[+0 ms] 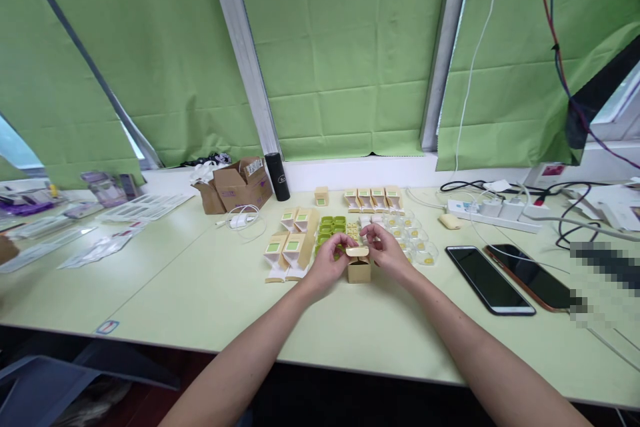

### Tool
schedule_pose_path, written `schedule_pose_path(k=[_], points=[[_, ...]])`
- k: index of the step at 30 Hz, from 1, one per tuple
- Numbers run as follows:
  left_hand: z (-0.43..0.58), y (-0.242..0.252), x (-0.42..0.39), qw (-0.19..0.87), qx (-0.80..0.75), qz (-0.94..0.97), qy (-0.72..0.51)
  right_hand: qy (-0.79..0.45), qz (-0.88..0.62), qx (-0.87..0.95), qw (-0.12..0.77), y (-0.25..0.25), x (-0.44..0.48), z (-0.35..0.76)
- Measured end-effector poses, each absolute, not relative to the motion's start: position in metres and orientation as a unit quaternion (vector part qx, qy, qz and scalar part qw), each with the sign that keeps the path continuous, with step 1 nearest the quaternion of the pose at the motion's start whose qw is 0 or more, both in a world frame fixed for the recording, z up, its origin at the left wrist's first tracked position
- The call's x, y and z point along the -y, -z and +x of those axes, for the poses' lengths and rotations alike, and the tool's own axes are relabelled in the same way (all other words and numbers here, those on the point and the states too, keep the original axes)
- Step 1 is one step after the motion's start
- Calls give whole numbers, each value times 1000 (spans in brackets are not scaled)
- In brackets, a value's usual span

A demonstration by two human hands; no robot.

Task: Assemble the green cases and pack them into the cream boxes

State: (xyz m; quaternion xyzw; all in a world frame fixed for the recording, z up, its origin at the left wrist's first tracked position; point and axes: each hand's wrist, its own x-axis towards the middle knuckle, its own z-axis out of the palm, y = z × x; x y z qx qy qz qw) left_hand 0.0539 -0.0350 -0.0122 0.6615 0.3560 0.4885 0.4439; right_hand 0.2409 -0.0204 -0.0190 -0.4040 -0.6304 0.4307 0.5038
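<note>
A small kraft cardboard box [359, 272] stands on the table in front of me with its top flap raised. My left hand [331, 262] is closed at the flap's left side, its fingers pinching the box's upper edge. On the other side, my right hand [386, 252] has its fingers bent against the flap's right end. What lies inside the box is hidden. Just behind my hands are green square cups [327, 224], small yellow pieces [353, 230] and clear round plastic containers [425, 252] with yellow centres.
Folded kraft boxes [293, 247] lie to the left, and more boxes [373, 199] line the back beside a single closed box [321, 196]. A black bottle [277, 177] and a brown carton [243, 186] stand back left. Two phones [490, 280] and a power strip [500, 212] with cables lie right.
</note>
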Motion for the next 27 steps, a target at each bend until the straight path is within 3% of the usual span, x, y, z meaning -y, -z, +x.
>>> schedule_pose_path(k=[7,15,23,27], points=[[53,15,34,438,-353,668,-487,-302,-329,730,518,6,32,252],[45,14,31,422,-345,680,-490,-158,-305,817,462,6,38,255],[28,-2,39,159,-273,828,-463,-109,-289,829,467,5,41,253],[24,-3,39,95,-251,856,-441,-105,-284,830,469,5,42,253]])
